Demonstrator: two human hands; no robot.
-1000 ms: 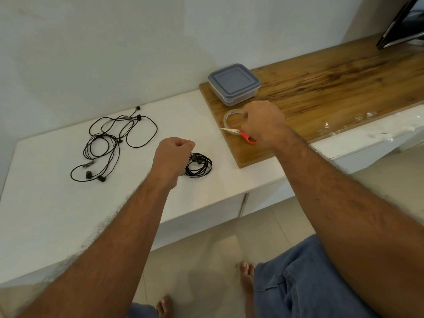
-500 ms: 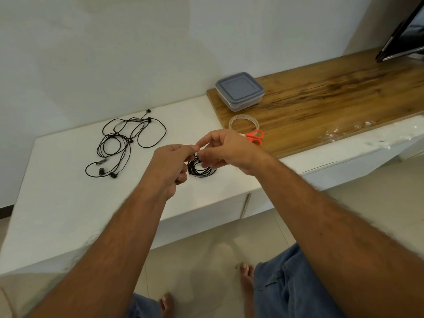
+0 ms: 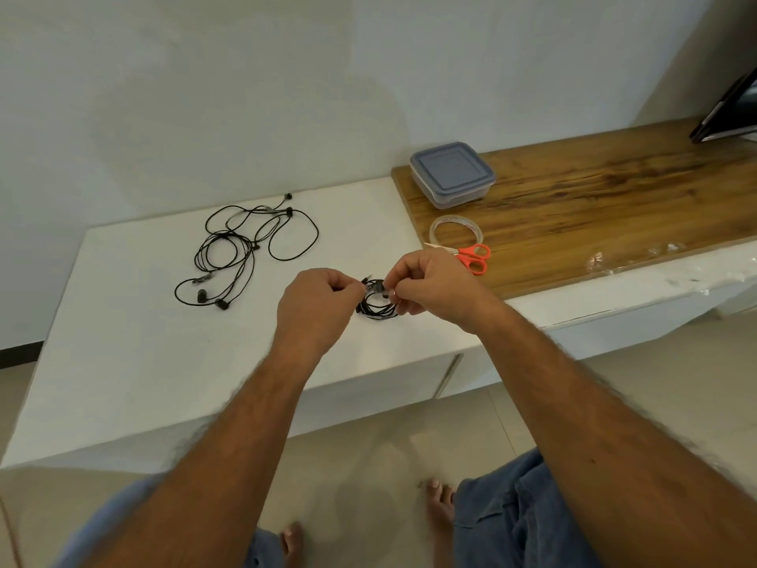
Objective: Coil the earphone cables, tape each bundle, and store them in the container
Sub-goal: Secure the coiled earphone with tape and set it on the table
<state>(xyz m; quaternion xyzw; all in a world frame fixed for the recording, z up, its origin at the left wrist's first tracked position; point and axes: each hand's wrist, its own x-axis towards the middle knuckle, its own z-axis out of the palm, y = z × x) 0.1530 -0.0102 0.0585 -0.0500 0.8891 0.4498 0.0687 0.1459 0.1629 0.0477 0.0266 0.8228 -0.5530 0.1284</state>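
A small coiled black earphone bundle (image 3: 377, 305) lies on the white counter (image 3: 123, 362) between my hands. My left hand (image 3: 317, 305) and my right hand (image 3: 430, 286) each pinch one end of a short clear tape piece (image 3: 379, 285) stretched just above the coil. A loose tangle of black earphones (image 3: 241, 248) lies to the left on the counter. The lidded clear container (image 3: 452, 174) stands on the wooden board (image 3: 594, 207). A clear tape roll (image 3: 456, 231) and orange-handled scissors (image 3: 471, 258) lie in front of the container.
A dark screen (image 3: 733, 112) leans at the far right of the board. Crumpled clear plastic (image 3: 631, 256) lies near the board's front edge. The wall runs close behind the counter. My bare feet and blue shorts are below the counter's edge.
My right hand left the scissors and tape roll and came over to the coil. Both hands now pinch a tape piece over the bundle; the scissors lie on the board.
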